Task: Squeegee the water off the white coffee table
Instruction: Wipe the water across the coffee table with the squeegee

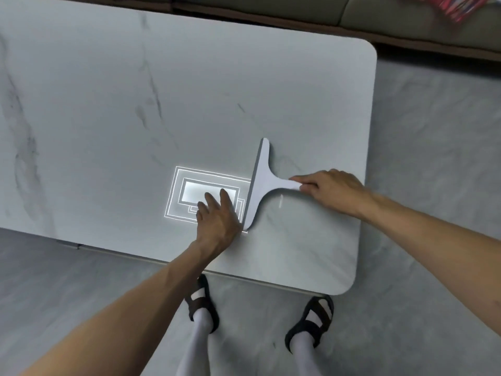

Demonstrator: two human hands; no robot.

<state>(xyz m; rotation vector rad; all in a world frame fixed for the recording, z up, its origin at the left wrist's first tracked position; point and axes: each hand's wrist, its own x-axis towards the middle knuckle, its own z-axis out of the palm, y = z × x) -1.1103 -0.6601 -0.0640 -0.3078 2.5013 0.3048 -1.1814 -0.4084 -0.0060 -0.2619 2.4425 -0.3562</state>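
One white worktop is counted, with one squeegee on it. Two hands are seen, the left hand and the right hand. Two black sandals are counted near, and one sofa far off.

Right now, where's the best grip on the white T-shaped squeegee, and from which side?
The narrow handle stem of the white T-shaped squeegee, from the right: it juts rightward off the long blade on the white marble-look coffee table. The right hand pinches its end there.

A grey sofa stands at the far side, with a red patterned cloth on it. Black sandals stand on the grey floor.
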